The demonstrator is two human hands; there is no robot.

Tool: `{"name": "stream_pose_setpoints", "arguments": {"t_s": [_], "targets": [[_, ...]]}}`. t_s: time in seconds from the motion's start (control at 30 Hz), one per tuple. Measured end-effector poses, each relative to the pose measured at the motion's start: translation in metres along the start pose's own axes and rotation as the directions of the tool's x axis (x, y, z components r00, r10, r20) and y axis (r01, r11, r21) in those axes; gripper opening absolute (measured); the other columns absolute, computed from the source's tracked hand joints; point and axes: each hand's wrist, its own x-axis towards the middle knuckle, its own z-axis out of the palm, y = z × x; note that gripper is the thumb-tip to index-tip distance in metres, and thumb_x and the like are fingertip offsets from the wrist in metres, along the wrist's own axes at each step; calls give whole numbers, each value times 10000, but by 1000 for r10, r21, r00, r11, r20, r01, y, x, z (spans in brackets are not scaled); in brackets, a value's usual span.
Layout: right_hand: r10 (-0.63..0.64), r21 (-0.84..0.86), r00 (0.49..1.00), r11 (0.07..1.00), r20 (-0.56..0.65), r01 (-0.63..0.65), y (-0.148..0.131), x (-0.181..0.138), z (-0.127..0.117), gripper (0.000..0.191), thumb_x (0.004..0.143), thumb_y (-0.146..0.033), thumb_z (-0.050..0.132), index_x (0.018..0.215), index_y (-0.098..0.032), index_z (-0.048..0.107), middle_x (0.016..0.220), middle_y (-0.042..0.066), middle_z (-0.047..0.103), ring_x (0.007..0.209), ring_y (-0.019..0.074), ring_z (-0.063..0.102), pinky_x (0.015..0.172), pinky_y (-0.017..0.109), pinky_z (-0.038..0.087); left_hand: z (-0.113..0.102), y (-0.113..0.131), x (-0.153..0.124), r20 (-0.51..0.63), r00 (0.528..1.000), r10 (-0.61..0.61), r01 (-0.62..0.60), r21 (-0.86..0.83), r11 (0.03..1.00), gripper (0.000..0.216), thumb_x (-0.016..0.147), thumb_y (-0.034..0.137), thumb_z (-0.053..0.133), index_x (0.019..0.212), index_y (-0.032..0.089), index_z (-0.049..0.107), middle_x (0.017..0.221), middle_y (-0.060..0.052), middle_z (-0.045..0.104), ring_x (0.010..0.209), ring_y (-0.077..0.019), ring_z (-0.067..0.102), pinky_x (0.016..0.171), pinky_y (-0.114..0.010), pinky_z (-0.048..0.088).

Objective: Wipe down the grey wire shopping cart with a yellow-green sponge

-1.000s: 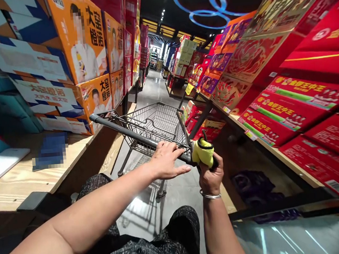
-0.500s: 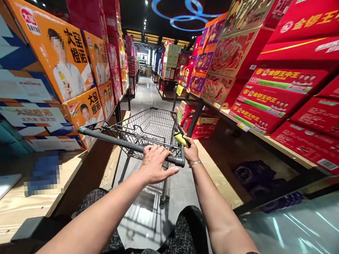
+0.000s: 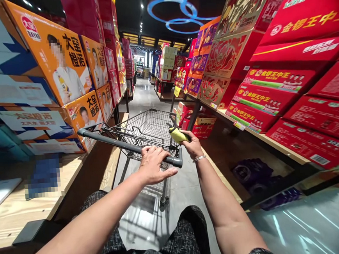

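Over the last second the right hand had moved the yellow cloth from the handle's right end forward to the basket's near right corner. Its fingers were closed around the cloth, which looked light, soft and hardly slippery, best bunched by its middle. The left hand's fingers draped loosely over the stiff, smooth handle, thumb sticking out. Beyond stretched the wire cart, with red boxes shelved to the right.
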Motion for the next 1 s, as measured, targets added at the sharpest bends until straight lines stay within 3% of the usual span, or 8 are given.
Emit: {"name": "stream_pose_setpoints", "arguments": {"t_s": [0.13,0.27,0.5,0.7,0.83,1.0], "targets": [[155,-29,970,988,185,-152,2,12,2,446,545,-271,555,967,-172,657,714,-48,608,564,89,450,523,205,390,-1,-1,-4,-3,999,37,-37,-13,999,511,789,662,614,1056,227,628,1025,-37,642,1015,-268,521,982,-488,244],[217,-31,952,976,215,-216,-2,6,2,452,525,-269,549,957,-180,645,643,-65,551,527,80,379,485,198,303,-5,-9,-9,-22,998,54,-55,-44,998,496,791,664,599,1022,227,632,989,-29,645,1004,-258,529,965,-471,252],[187,49,971,979,147,-196,-7,-14,14,431,544,-252,600,968,-184,634,770,-35,586,613,95,420,545,206,348,-18,-27,-17,-38,994,103,-107,-124,986,410,845,619,556,982,243,648,964,-10,670,970,-224,547,970,-441,239],[100,147,984,982,150,-122,-8,-35,21,449,559,-272,712,994,-205,621,886,-17,617,768,135,536,686,238,462,-29,-53,-24,-47,990,136,-142,-164,976,376,894,576,505,936,236,660,941,-8,692,947,-211,561,972,-428,236],[71,115,986,989,149,-89,-11,-47,25,483,583,-365,820,1004,-218,635,943,-1,646,862,165,594,806,301,506,-37,-73,-27,-46,987,152,-158,-169,973,343,910,527,493,890,234,671,900,-1,699,937,-203,563,965,-415,237],[-95,-86,975,990,202,114,-25,-55,29,463,581,-458,878,935,-221,698,1187,58,589,1136,219,567,1032,385,444,-49,-96,-27,-16,986,163,-164,-167,972,377,935,484,437,795,221,667,837,-4,696,902,-195,574,968,-412,255]]}}
